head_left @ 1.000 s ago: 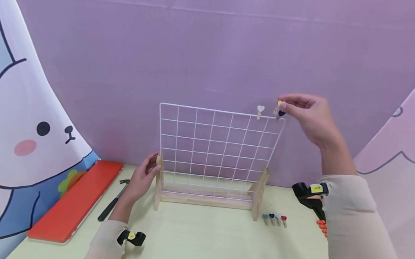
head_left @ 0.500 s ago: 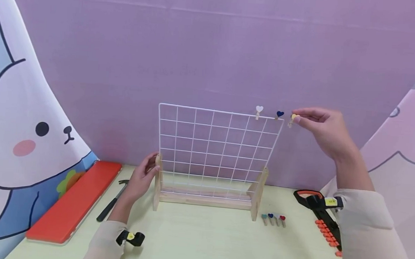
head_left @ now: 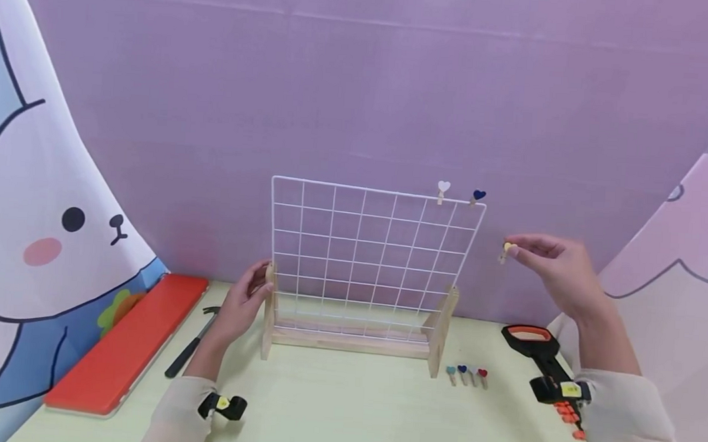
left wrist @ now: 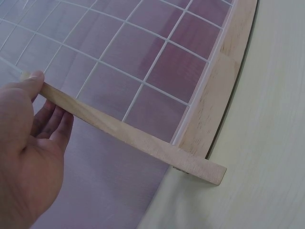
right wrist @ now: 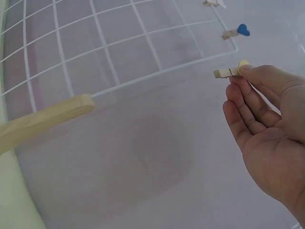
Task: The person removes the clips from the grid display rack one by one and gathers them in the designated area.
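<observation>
A white wire grid (head_left: 362, 235) stands in a wooden stand (head_left: 348, 341) on the table. On its top bar, near the right corner, sit a clothespin with a white heart (head_left: 443, 187) and a clothespin with a dark blue heart (head_left: 478, 196). My right hand (head_left: 562, 268) pinches a yellow-heart clothespin (right wrist: 230, 72) between thumb and index finger, right of the grid and apart from it. At the stand's left upright (left wrist: 128, 132), my left hand (head_left: 243, 305) grips the upper end, thumb on one side and fingers on the other.
Several heart clothespins (head_left: 467, 376) lie in a row right of the stand. A black and orange tool (head_left: 542, 358) lies farther right, partly behind the right wrist. At left are a hammer (head_left: 191, 346) and a long red case (head_left: 128, 343).
My right hand has moved away from the grid's top right corner, rightward and down, with the yellow-heart clothespin still pinched. The left hand stays on the stand.
</observation>
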A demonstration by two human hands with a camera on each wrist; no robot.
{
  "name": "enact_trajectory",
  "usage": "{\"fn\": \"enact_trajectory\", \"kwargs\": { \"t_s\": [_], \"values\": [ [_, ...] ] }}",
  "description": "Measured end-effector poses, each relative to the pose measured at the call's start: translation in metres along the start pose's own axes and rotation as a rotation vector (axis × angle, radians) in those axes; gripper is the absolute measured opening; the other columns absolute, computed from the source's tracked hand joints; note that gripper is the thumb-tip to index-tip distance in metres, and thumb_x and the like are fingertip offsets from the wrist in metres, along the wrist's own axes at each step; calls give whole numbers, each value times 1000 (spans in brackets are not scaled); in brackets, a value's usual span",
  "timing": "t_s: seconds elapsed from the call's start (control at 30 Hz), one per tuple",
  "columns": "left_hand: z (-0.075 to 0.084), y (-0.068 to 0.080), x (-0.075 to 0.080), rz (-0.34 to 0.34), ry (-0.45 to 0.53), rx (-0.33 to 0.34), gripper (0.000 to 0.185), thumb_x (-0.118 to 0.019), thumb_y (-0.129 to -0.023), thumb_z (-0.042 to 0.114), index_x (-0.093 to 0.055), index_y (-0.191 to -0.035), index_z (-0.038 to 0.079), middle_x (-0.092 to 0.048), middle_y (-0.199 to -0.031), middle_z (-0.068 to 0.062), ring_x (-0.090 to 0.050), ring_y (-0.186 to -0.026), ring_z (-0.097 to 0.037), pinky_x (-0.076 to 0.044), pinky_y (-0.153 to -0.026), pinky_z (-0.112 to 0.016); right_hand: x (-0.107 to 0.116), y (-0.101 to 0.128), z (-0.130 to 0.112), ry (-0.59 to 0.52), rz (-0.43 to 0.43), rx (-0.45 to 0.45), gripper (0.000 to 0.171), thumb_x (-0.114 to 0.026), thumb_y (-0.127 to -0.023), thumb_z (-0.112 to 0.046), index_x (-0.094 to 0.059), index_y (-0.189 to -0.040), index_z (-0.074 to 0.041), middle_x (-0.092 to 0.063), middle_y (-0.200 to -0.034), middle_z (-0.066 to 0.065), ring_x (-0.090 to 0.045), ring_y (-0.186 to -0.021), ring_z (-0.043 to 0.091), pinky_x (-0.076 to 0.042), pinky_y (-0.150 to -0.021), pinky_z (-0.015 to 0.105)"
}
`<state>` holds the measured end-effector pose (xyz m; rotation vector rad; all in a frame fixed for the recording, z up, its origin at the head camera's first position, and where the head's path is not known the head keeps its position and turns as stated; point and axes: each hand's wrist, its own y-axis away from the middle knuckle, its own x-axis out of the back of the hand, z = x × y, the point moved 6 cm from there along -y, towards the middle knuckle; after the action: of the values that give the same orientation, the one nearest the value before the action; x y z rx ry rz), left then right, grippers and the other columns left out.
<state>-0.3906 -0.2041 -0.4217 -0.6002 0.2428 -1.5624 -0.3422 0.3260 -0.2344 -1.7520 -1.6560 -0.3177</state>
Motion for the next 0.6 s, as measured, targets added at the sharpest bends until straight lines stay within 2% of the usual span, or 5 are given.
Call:
{"fn": "enact_trajectory", "kwargs": {
  "t_s": [0.1,0.17,0.27,0.33,0.6],
  "values": [
    [-1,0,0,1,-5,13,53,-57,-107,19,-39,-157,14,-51,-150,-20,-51,-125,5,-44,-103,-4,-5,8,11,8,-15,-15,47,-66,-100,-44,-67,-134,-11,-72,-116,-22,-58,-115,-5,-44,-105,33],
    [-2,1,0,-1,-9,17,53,-56,-108,20,-39,-157,14,-50,-150,-20,-51,-125,5,-44,-103,-4,-10,14,17,21,-22,-18,46,-66,-100,-45,-68,-134,-13,-72,-117,-20,-58,-114,-5,-45,-104,29],
    [-2,1,0,0,-15,18,53,-56,-108,19,-39,-157,14,-50,-151,-20,-51,-125,5,-43,-103,-4,-18,21,26,36,-30,-12,44,-65,-100,-45,-70,-131,-14,-73,-118,-16,-59,-113,-6,-46,-94,13],
    [-3,1,-1,-1,-17,16,53,-56,-108,19,-39,-157,14,-50,-150,-20,-51,-125,5,-44,-103,-4,-23,27,33,36,-39,-5,42,-65,-101,-44,-70,-130,-14,-73,-119,-13,-58,-113,-6,-46,-89,8],
    [-1,0,0,1,-7,16,54,-56,-107,16,-38,-158,14,-51,-150,-20,-52,-124,4,-44,-103,-4,-45,49,63,-14,-75,-5,40,-65,-102,-37,-69,-131,-10,-73,-116,-15,-62,-106,-5,-54,-85,13]
  ]
}}
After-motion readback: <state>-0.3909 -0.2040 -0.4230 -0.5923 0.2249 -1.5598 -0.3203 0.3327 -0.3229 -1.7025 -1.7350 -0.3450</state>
